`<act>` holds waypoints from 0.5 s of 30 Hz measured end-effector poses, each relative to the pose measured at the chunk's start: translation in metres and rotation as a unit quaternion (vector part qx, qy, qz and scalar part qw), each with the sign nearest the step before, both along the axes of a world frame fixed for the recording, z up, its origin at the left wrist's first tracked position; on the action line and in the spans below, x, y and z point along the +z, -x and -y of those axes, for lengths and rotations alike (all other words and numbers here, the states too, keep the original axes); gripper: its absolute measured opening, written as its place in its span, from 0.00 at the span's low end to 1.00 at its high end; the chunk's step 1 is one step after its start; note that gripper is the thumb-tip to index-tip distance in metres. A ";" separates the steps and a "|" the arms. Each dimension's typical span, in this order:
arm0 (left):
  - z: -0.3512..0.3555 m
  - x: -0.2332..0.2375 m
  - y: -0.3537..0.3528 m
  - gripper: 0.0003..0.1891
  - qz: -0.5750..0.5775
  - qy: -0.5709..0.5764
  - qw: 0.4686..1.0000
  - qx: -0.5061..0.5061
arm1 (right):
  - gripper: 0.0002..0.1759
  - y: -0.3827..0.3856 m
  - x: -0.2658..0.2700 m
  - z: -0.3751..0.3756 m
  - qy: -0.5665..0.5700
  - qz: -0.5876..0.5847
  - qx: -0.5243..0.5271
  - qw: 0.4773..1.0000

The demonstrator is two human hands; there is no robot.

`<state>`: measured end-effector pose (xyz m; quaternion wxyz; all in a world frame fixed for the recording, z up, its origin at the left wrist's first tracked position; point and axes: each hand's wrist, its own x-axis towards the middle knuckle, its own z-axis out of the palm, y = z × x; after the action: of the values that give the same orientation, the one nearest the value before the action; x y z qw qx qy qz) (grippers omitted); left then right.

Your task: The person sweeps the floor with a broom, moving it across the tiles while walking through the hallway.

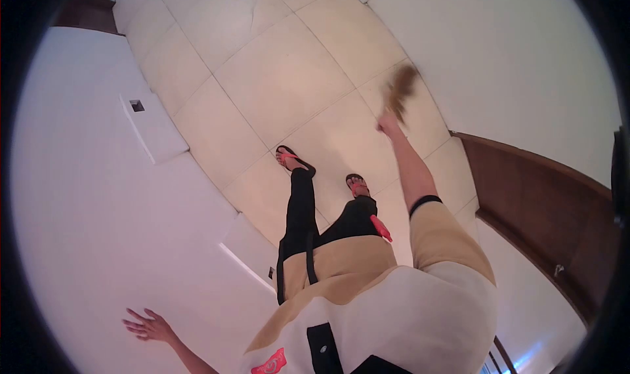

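My right hand point(388, 123) is stretched out ahead over the tiled floor, its fingers closed around a brown, brush-like thing point(401, 87). Motion smears that thing, and its bushy end points away from me toward the right-hand wall. Off to the lower left, my left hand point(149, 326) is held out with fingers spread and nothing in it, overlapping the white wall point(85, 210) in this view. A red item point(380, 228) shows at my right hip, against the black trousers.
Cream floor tiles point(282, 72) run ahead between white walls. My feet in red-strapped flip-flops point(295, 159) are mid-stride. A brown wooden door point(531, 203) with a metal handle stands at right. White wall projections point(154, 128) jut out at left. Dark wood point(88, 12) shows at far left.
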<state>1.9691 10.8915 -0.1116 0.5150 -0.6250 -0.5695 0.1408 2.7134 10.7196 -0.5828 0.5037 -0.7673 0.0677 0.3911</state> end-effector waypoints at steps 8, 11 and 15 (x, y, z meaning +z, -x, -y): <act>-0.113 -0.011 -0.025 0.26 -0.120 0.109 0.963 0.216 | 0.25 0.043 0.151 -0.104 0.007 0.059 0.303 0.951; -0.117 -0.019 -0.001 0.27 -0.133 0.114 0.952 0.250 | 0.26 0.079 0.217 0.019 0.109 0.171 0.344 0.917; -0.121 -0.013 -0.017 0.28 -0.130 0.121 0.948 0.263 | 0.26 0.126 0.303 0.146 0.248 0.088 0.202 0.943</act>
<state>1.9864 11.0127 -0.1246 0.4501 -0.4865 -0.6204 0.4194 2.5875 10.5739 -0.2799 0.2121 -0.8967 -0.0386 0.3866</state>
